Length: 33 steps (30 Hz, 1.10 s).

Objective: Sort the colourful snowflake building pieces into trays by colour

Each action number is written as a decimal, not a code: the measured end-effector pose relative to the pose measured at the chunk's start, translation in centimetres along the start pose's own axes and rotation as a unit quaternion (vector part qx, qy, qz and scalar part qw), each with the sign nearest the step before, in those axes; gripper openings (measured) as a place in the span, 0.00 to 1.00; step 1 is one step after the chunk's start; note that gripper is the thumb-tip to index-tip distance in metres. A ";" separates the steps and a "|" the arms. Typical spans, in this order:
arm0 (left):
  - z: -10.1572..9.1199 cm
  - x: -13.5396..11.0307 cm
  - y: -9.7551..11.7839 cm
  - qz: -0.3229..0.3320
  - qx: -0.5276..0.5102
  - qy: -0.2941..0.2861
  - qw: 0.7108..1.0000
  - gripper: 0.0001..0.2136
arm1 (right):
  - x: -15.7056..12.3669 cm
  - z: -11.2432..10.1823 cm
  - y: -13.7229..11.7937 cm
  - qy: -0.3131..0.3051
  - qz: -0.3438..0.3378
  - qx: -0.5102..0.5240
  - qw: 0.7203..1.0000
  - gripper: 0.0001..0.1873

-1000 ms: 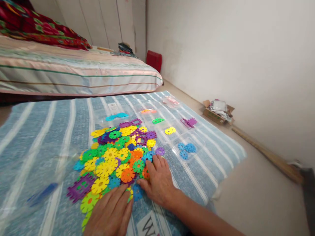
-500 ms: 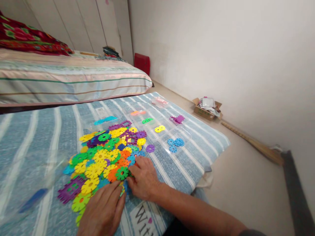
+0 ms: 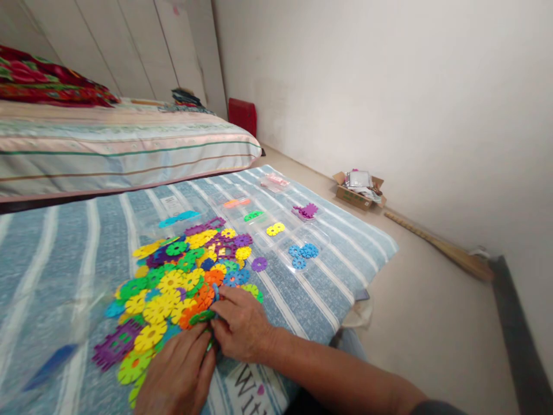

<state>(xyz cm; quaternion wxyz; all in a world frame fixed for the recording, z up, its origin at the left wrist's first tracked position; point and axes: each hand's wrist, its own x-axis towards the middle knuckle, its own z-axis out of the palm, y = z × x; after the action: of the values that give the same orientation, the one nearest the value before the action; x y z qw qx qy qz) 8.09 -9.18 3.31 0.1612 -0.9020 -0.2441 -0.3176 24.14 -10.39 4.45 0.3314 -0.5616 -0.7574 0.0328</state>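
A pile of flower-shaped plastic interlocking discs [image 3: 162, 305] in several colours lies on the striped blue cover. My left hand [image 3: 179, 369] is at the pile's near edge, fingers pressed together. A sliver of a light green disc [image 3: 210, 345] shows between its thumb and fingers; most of it is hidden. My right hand [image 3: 242, 323] meets the left fingertips, its fingers closed around a blue disc [image 3: 216, 293] standing on edge. Right by both hands' fingertips, a green disc [image 3: 202, 316] is tilted up. Yellow-green discs [image 3: 253, 291] lie just beyond the right knuckles.
Clear plastic trays hold blue discs [image 3: 305, 252], yellow discs [image 3: 275, 229], green pieces [image 3: 253, 215] and purple pieces [image 3: 306, 210]. A clear bag with a blue piece [image 3: 49, 367] lies at left. A cardboard box [image 3: 354, 197] and a broom [image 3: 436, 245] are on the floor.
The green disc has gone from facing up to tilted at my fingertips. A blue disc now stands on edge in my right hand. The view has shifted slightly.
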 end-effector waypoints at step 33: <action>-0.5 -0.3 1.2 -0.047 0.019 -0.011 0.999 0.09 | -0.9 -1.2 1.8 -0.005 0.112 -0.013 0.994 0.10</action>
<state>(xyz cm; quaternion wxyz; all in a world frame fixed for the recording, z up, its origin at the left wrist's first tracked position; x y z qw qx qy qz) 8.28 -10.50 3.28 0.1602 -0.8900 -0.2937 -0.3099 26.44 -10.90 4.18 0.3144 -0.6468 -0.6920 0.0627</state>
